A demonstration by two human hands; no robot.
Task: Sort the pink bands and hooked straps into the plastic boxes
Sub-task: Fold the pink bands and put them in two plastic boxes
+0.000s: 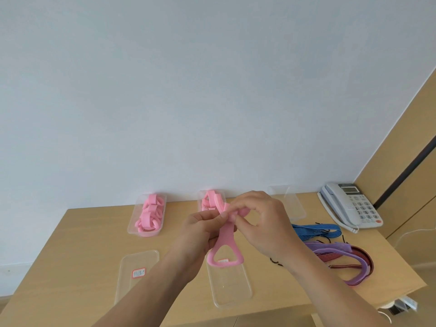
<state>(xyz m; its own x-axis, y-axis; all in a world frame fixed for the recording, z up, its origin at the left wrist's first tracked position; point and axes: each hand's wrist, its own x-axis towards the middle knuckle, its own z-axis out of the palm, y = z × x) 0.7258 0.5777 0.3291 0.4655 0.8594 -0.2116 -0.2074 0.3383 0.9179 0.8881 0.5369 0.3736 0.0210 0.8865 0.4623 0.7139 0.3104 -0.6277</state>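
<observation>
My left hand (200, 232) and my right hand (262, 220) both pinch the top end of a pink band (226, 246) held above the table; its looped lower end hangs down over a clear lid. A clear plastic box (147, 214) at the back left holds several rolled pink bands. A second box (207, 200) behind my hands also holds pink bands and is partly hidden. A third clear box (291, 204) at the back right looks empty. Blue (316, 230), purple (330, 251) and dark red (361, 256) hooked straps lie in a heap on the right.
Two clear lids lie flat near the front: one with a red label (138, 274) and one (230, 286) below the band. A grey telephone (351, 204) sits at the back right corner. The wooden table (82, 244) ends against a white wall.
</observation>
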